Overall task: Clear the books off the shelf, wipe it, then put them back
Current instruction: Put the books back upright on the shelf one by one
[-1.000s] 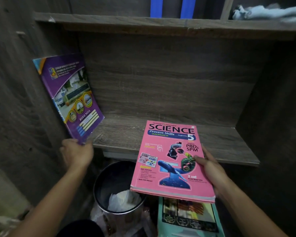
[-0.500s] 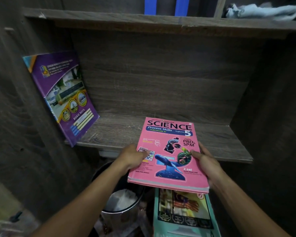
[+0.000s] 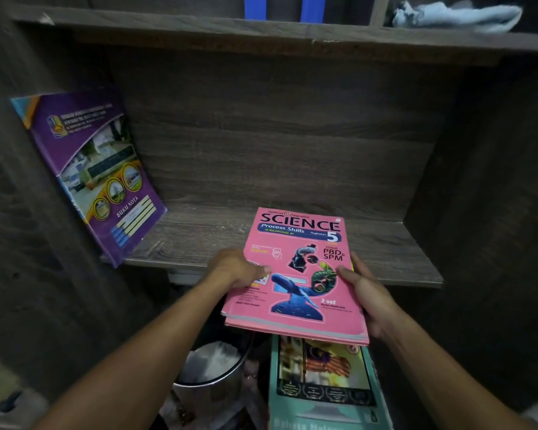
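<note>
over the front edge of the shelf [image 3: 199,240] we hold the pink science book [image 3: 297,274], left hand [image 3: 234,269] pinching one long side, right hand [image 3: 367,293] wrapped round the other. it looks thin, light and floppy with a glossy, likely slick cover, so mid-side grips with fingers beneath should stop sagging.
</note>
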